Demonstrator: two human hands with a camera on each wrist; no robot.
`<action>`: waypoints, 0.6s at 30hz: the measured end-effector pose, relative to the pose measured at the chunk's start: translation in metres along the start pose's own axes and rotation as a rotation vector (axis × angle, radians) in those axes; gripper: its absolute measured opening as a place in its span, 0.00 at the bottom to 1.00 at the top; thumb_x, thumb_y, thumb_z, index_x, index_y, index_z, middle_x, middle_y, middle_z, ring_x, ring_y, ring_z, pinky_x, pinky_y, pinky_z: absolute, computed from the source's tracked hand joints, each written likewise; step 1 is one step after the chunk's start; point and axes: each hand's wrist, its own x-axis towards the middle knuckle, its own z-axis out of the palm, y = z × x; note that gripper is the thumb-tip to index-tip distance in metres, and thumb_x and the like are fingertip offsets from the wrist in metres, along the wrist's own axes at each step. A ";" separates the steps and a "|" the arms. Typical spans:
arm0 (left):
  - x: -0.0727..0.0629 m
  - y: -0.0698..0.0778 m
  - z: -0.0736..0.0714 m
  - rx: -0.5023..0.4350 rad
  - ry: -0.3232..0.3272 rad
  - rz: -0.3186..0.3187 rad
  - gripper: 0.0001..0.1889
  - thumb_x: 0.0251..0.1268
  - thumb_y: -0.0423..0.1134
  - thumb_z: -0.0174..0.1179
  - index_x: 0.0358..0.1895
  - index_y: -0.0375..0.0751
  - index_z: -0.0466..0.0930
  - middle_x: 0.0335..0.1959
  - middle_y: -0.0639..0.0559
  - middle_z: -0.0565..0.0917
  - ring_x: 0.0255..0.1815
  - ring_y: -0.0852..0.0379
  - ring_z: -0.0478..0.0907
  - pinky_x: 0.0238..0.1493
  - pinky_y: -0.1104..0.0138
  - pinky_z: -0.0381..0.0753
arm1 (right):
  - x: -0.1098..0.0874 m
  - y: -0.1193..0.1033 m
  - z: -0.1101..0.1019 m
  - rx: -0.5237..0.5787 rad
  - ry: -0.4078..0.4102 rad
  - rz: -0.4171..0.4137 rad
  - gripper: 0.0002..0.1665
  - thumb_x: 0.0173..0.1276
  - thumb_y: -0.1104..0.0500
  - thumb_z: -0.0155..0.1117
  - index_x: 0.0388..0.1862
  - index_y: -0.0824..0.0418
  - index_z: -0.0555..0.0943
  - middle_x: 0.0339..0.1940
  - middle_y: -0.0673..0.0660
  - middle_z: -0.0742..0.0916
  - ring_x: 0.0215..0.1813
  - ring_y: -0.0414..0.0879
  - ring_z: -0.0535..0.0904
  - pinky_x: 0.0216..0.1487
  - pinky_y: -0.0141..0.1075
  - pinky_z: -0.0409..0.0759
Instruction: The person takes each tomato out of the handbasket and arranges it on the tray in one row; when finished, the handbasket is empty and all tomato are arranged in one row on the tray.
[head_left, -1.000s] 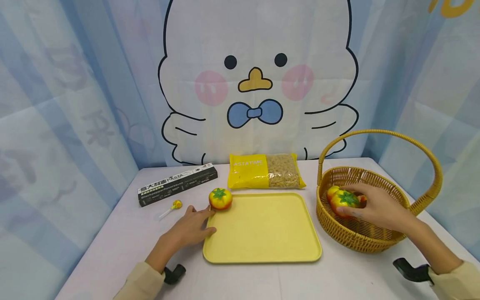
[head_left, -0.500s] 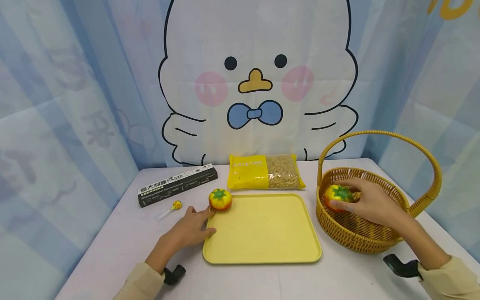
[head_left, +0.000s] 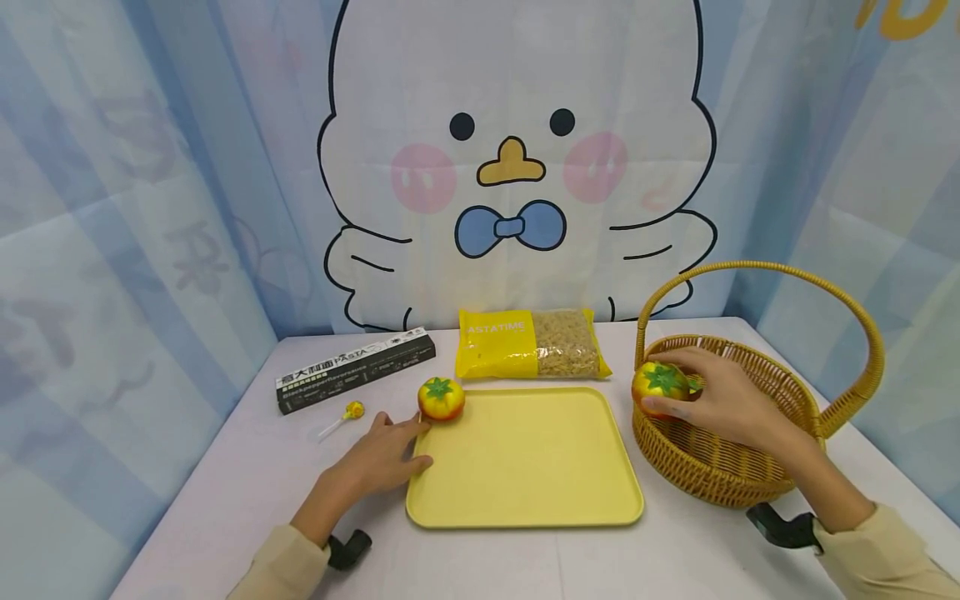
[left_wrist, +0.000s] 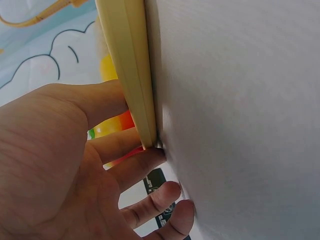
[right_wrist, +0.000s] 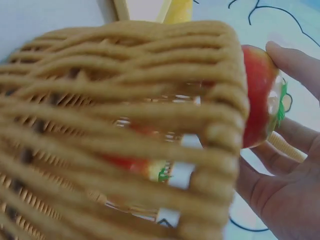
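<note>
My right hand [head_left: 723, 396] holds a yellow-and-red toy tomato [head_left: 660, 390] with a green leafy top, over the left rim of the wicker basket [head_left: 720, 492]. In the right wrist view, thumb and fingers lie around that tomato [right_wrist: 260, 95], right at the basket's rim. Through the weave another red tomato [right_wrist: 127, 162] shows inside the basket. My left hand [head_left: 382, 457] rests at the left edge of the yellow tray [head_left: 525, 458], with fingers spread and thumb over the rim. A second toy tomato [head_left: 441, 399] sits at the tray's back left corner, near my left fingertips.
A yellow bag of pasta [head_left: 532, 343] lies behind the tray. At the back left is a black-and-white pasta box [head_left: 356, 369], with a lollipop [head_left: 353, 410] in front of it. The basket's tall handle [head_left: 757, 265] arches over its opening.
My right hand has moved left with the toy tomato, from inside the basket to its left rim. My left hand and the tray have stayed in place.
</note>
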 end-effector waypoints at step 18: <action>0.001 0.000 0.000 -0.001 -0.003 0.003 0.32 0.72 0.51 0.68 0.76 0.45 0.75 0.77 0.48 0.77 0.57 0.46 0.69 0.55 0.51 0.76 | 0.010 -0.021 0.013 0.097 0.003 -0.054 0.38 0.67 0.45 0.79 0.71 0.60 0.80 0.61 0.65 0.85 0.59 0.63 0.84 0.50 0.49 0.89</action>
